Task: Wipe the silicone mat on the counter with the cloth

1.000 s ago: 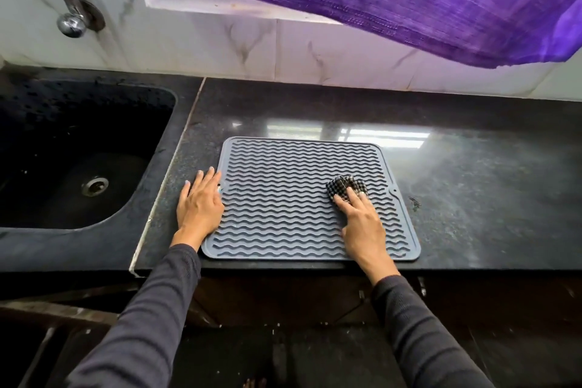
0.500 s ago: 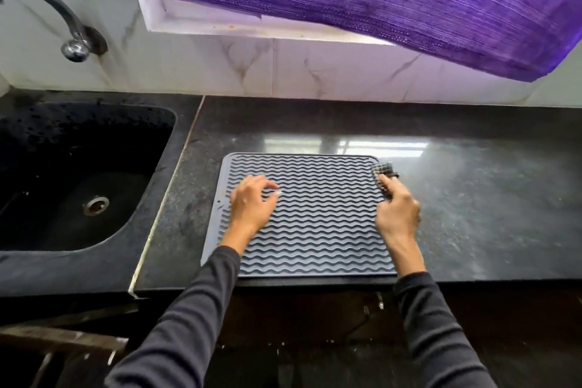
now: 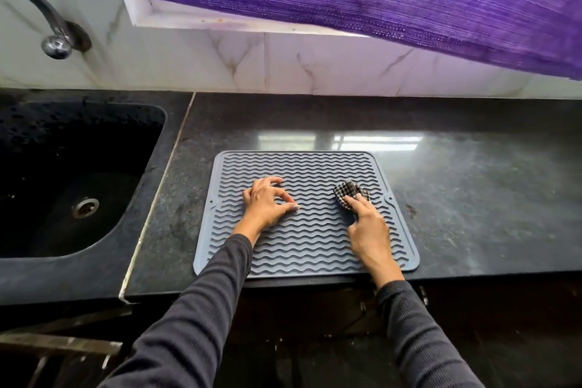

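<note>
A grey silicone mat (image 3: 302, 167) with wavy ridges lies on the dark stone counter (image 3: 472, 198), its front edge at the counter's lip. My left hand (image 3: 266, 203) rests on the mat's middle left, fingers spread and pressing down, holding nothing. My right hand (image 3: 368, 230) is on the mat's right part and presses a small crumpled black-and-white checked cloth (image 3: 348, 190) against the ridges with its fingertips. The cloth sits just beyond my right fingers, inside the mat's right edge.
A dark sink (image 3: 72, 179) with a drain lies to the left of the counter, and a metal tap (image 3: 47, 28) sticks out of the marble wall above it. A purple curtain (image 3: 378, 0) hangs over the window at the back.
My right hand has brought the cloth back from the mat's far right corner toward its middle right. My left hand stays pressed on the mat's middle left.
</note>
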Demonstrator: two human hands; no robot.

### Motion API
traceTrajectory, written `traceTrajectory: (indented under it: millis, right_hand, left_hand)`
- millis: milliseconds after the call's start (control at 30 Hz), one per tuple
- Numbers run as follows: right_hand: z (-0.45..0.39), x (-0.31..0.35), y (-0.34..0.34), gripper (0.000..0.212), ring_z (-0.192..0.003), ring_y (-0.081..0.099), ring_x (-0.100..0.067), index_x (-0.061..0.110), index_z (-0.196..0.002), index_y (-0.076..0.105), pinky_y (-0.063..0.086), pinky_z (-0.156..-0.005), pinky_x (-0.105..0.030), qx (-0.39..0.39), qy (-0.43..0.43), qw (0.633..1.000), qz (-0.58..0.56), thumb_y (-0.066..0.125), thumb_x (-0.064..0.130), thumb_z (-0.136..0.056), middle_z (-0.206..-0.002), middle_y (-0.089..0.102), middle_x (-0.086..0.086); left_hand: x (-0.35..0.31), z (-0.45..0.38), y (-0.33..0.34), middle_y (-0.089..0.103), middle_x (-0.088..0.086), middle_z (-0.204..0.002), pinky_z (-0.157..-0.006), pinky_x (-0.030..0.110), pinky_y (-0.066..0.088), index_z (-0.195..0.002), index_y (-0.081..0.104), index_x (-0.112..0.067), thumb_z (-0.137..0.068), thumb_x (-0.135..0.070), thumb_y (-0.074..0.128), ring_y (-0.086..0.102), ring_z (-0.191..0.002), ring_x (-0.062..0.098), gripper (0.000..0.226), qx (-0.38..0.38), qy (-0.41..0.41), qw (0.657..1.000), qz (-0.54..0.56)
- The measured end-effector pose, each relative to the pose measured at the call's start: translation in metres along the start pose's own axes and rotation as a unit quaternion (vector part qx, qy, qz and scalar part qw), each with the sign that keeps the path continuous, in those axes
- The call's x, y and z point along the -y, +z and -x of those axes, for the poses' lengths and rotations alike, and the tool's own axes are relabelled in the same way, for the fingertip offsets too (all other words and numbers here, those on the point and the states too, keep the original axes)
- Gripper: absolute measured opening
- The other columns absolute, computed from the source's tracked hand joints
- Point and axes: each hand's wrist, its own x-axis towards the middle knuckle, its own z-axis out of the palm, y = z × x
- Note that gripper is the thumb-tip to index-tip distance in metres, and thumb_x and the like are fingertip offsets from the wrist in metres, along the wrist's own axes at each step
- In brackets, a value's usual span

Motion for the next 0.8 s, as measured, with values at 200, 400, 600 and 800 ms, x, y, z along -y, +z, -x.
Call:
traceTrajectory:
  millis: [200,400,600,800]
  right_hand:
    - [0.003,0.002,0.002,0.063,-0.137,0.032,-0.018,0.020,-0.138,0.043,0.023,-0.112,-0.030,-0.008,-0.003,1.000,0.006,0.040,-0.010,-0.082,-0.149,0.036,-0.001]
    - [0.003,0.000,0.004,0.063,-0.136,0.034,-0.018,0.021,-0.137,0.045,0.024,-0.111,-0.029,-0.014,-0.009,1.000,0.001,0.041,-0.010,-0.082,-0.148,0.037,0.000]
    - [-0.020,-0.017,-0.006,0.044,-0.103,0.061,-0.021,0.014,-0.120,0.061,0.045,-0.079,-0.015,-0.050,0.098,0.954,-0.280,0.045,-0.009,-0.086,-0.127,0.059,-0.013]
    - [-0.008,0.020,0.000,0.046,-0.101,0.058,-0.011,0.013,-0.125,0.058,0.042,-0.086,-0.015,-0.113,0.049,0.956,-0.265,0.047,-0.007,-0.085,-0.124,0.061,-0.005]
  left_hand:
    - [-0.004,0.001,-0.001,0.051,-0.009,-0.125,-0.092,0.032,0.019,-0.080,0.072,-0.029,-0.070,-0.040,0.076,0.035,-0.122,0.014,0.015,-0.025,-0.008,1.000,0.009]
    - [-0.003,-0.003,-0.003,0.049,-0.004,-0.125,-0.095,0.036,0.022,-0.087,0.070,-0.026,-0.079,-0.038,0.067,0.036,-0.121,0.015,0.014,0.008,0.051,0.997,-0.066]
    - [0.022,0.004,-0.017,0.059,0.003,-0.116,-0.092,0.034,0.028,-0.090,0.070,-0.012,-0.087,-0.019,0.059,0.048,-0.113,0.021,0.013,-0.081,0.107,0.988,-0.080]
    - [0.081,0.028,-0.056,0.053,0.011,-0.134,-0.101,0.042,0.031,-0.124,0.055,-0.009,-0.097,-0.014,0.039,0.046,-0.126,0.027,0.032,-0.182,0.000,0.980,-0.077]
